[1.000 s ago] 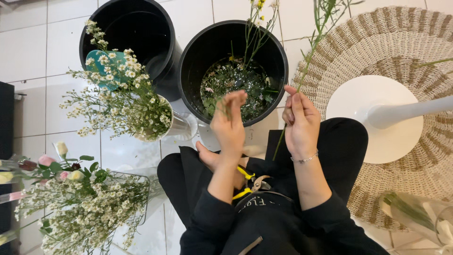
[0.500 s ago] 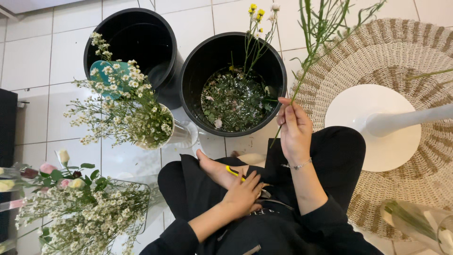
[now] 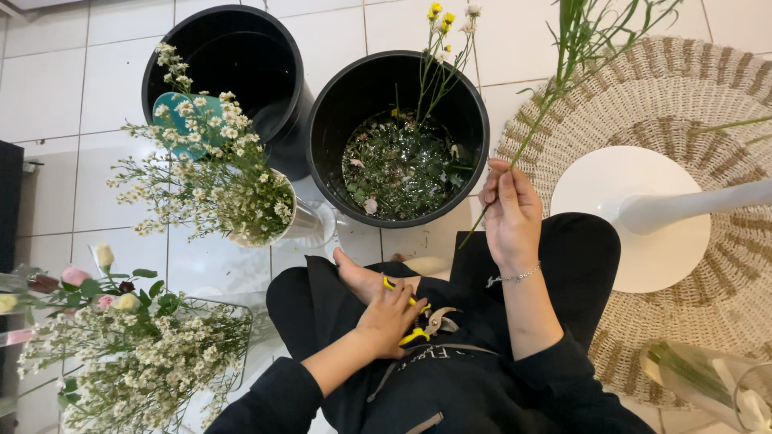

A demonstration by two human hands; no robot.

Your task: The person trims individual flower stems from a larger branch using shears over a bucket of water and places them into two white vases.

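Since a second ago the left hand [image 3: 392, 315] has dropped from in front of the black bucket down to the lap, and it now lies over the yellow-handled pruning shears [image 3: 426, 320]; fingers curl around the handles, though whether they actually squeeze them is hard to tell from this angle. Shears rest on the dark apron, blades pointing toward the right side of the view, just beside a bare foot [image 3: 362, 277]. Right hand [image 3: 511, 213] is raised, thumb and fingers pinching a thin green flower stem [image 3: 537, 112] low down; the cut end pokes out below the hand, the rest runs up and right to leafy branches at the top edge. A thin bracelet [image 3: 515, 277] sits on the right wrist. Just left of the right hand stands a black bucket [image 3: 338, 104] with leaf and petal trimmings at the bottom and a few yellow-headed stems leaning on its rim. A second black bucket [image 3: 241, 48] stands further left, touching it. In front of that, a metal vase [image 3: 310, 225] holds a bunch of small white daisy-like flowers [image 3: 205, 173]. More white flowers and some pink and cream roses [image 3: 88, 297] lie lower left. To the right, a round woven mat [image 3: 708, 88] carries a white table base [image 3: 611, 193]. Floor is white tile [image 3: 48, 88].
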